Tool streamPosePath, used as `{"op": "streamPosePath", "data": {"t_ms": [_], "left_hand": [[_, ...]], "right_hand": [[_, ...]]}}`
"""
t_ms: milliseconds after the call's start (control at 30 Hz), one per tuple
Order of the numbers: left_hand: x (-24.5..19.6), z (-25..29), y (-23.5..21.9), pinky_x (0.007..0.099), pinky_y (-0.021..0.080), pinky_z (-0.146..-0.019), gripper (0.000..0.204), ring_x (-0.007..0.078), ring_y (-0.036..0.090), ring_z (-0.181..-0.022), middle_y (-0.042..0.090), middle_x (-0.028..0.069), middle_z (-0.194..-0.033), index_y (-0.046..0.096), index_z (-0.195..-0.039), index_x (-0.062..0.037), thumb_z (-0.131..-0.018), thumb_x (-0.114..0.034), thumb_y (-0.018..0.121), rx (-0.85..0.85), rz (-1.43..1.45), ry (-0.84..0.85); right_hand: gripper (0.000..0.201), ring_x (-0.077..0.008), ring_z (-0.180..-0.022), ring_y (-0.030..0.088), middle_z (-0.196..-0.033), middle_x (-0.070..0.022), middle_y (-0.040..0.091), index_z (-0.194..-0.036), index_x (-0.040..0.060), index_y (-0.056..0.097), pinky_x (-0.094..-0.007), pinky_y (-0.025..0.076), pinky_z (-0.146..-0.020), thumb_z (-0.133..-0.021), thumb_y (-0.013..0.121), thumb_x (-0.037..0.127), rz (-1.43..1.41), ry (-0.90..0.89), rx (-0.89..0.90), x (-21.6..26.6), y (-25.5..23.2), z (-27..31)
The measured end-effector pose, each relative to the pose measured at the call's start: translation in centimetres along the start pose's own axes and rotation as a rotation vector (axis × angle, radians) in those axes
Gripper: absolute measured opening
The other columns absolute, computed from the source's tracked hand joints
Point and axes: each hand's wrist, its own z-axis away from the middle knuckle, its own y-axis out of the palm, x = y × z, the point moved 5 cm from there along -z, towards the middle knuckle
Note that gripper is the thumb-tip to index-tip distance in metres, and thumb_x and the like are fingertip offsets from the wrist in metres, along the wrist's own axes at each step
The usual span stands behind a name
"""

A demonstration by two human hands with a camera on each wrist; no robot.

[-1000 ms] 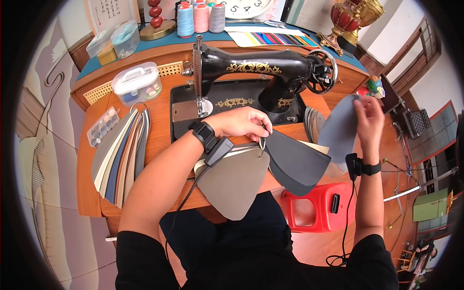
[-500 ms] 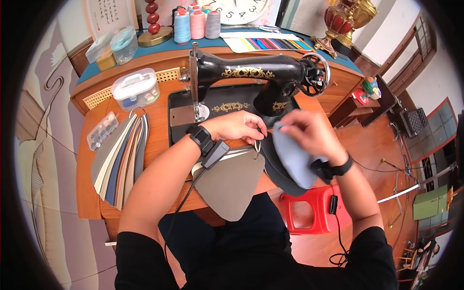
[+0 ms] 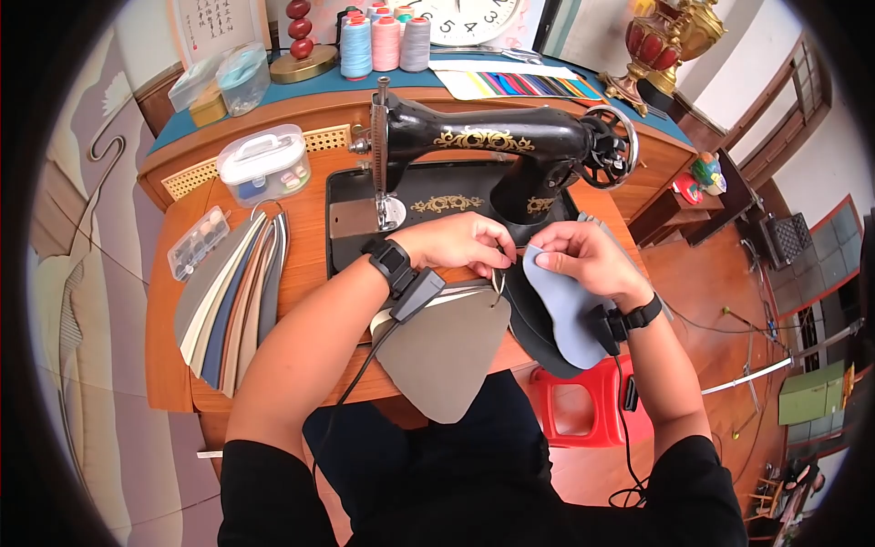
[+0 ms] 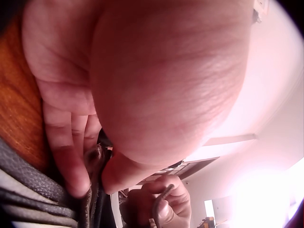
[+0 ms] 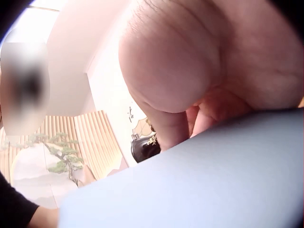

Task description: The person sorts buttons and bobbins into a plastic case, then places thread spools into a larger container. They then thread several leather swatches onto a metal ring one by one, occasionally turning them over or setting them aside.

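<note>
My left hand (image 3: 458,244) pinches the narrow ends of a bunch of leather swatches at their metal ring (image 3: 498,279), close in front of the sewing machine. From that bunch a taupe swatch (image 3: 445,354) hangs over the table's front edge, and a dark grey swatch (image 3: 527,314) fans out to the right. Between thumb and fingers my right hand (image 3: 594,260) pinches the narrow end of a loose blue-grey swatch (image 3: 571,317), which lies over the dark grey one. Its tip is right beside the ring. In the right wrist view the pale swatch (image 5: 199,175) stretches below the hand.
A black sewing machine (image 3: 492,132) stands behind both hands. At left lie a second swatch bunch (image 3: 232,305), a small compartment box (image 3: 199,242) and a lidded clear box (image 3: 264,164). Thread spools (image 3: 386,46) line the back shelf. A red stool (image 3: 592,401) stands below right.
My right hand has brought the blue-grey swatch from the far right leftward to the ring. My left hand has stayed at the ring.
</note>
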Motion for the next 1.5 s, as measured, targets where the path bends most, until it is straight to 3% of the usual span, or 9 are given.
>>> {"op": "streamPosePath", "data": {"t_ms": [133,333,667,867,1033,1167,1233,1433,1500], "left_hand": [[0.3,-0.3,-0.1,0.0236,0.053,-0.077,0.017,0.0078,0.063,-0.083,0.067,0.0003,-0.097,0.067,-0.112,-0.0046,-0.098,-0.016,0.065,0.007,0.005,0.007],[0.7,-0.2,-0.3,0.0240,0.053,-0.079,0.020,0.0076,0.063,-0.085,0.065,0.0008,-0.096,0.065,-0.116,-0.0025,-0.099,-0.012,0.063,0.010,0.048,0.014],[0.8,-0.3,-0.3,0.0238,0.053,-0.080,0.022,0.0073,0.063,-0.086,0.066,0.0007,-0.098,0.065,-0.119,-0.0017,-0.099,-0.011,0.062,0.001,0.055,-0.001],[1.1,-0.5,-0.5,0.0236,0.054,-0.079,0.022,0.0074,0.063,-0.087,0.066,0.0011,-0.098,0.064,-0.119,-0.0018,-0.098,-0.010,0.062,0.001,0.044,0.012],[1.0,-0.6,-0.5,0.0245,0.055,-0.077,0.027,0.0091,0.065,-0.084,0.065,0.0027,-0.098,0.062,-0.120,0.0015,-0.095,-0.009,0.063,-0.011,0.055,0.003],[0.5,-0.2,-0.2,0.0245,0.054,-0.077,0.026,0.0100,0.064,-0.083,0.065,0.0029,-0.099,0.059,-0.123,-0.0033,-0.099,-0.011,0.059,-0.021,0.076,-0.025],[0.3,-0.1,-0.3,0.0249,0.054,-0.077,0.026,0.0106,0.064,-0.083,0.064,0.0032,-0.099,0.058,-0.124,-0.0042,-0.099,-0.012,0.059,-0.039,0.091,-0.037],[0.8,-0.5,-0.4,0.0244,0.053,-0.077,0.024,0.0097,0.064,-0.083,0.064,0.0032,-0.099,0.058,-0.122,-0.0056,-0.101,-0.016,0.060,-0.037,0.207,-0.101],[0.3,-0.1,-0.1,0.0236,0.053,-0.077,0.026,0.0082,0.063,-0.083,0.065,0.0018,-0.100,0.059,-0.125,-0.0055,-0.101,-0.017,0.060,-0.027,0.051,-0.022]], "right_hand": [[0.019,-0.0046,-0.084,0.063,-0.091,-0.0010,0.071,-0.109,0.0008,0.062,-0.0236,0.051,-0.077,-0.093,0.072,0.002,0.023,0.005,0.079,-0.8,0.4,-0.3],[0.018,-0.0068,-0.075,0.062,-0.080,-0.0012,0.067,-0.096,0.0020,0.059,-0.0263,0.051,-0.067,-0.090,0.076,0.005,0.444,-0.148,-0.167,-0.6,1.5,-0.5],[0.019,-0.0059,-0.077,0.061,-0.081,-0.0002,0.064,-0.090,0.0019,0.057,-0.0255,0.051,-0.067,-0.090,0.076,0.004,0.237,-0.135,-0.179,-1.9,1.3,-1.1],[0.012,-0.0115,-0.079,0.066,-0.088,-0.0047,0.068,-0.095,0.0011,0.068,-0.0279,0.053,-0.067,-0.087,0.077,0.004,0.422,-0.240,-0.244,-0.2,1.9,-0.2],[0.017,-0.0233,-0.088,0.065,-0.098,-0.0088,0.067,-0.098,0.0028,0.073,-0.0342,0.054,-0.072,-0.082,0.079,0.005,0.638,-0.370,-0.252,1.4,2.3,0.3],[0.019,-0.0237,-0.087,0.067,-0.100,-0.0081,0.068,-0.097,0.0042,0.075,-0.0336,0.055,-0.076,-0.079,0.081,0.005,0.720,-0.301,-0.272,1.4,2.4,0.2],[0.018,-0.0268,-0.085,0.062,-0.091,-0.0107,0.068,-0.098,0.0027,0.074,-0.0369,0.053,-0.073,-0.081,0.078,0.008,0.727,-0.291,-0.264,1.4,2.5,0.2],[0.020,-0.0258,-0.084,0.066,-0.089,-0.0121,0.071,-0.101,0.0023,0.075,-0.0359,0.054,-0.072,-0.081,0.077,0.007,0.677,-0.301,-0.232,0.9,1.9,0.3],[0.021,-0.0258,-0.082,0.067,-0.090,-0.0128,0.071,-0.101,0.0018,0.075,-0.0360,0.055,-0.072,-0.081,0.076,0.007,0.691,-0.228,-0.269,1.2,0.6,0.6]]}}
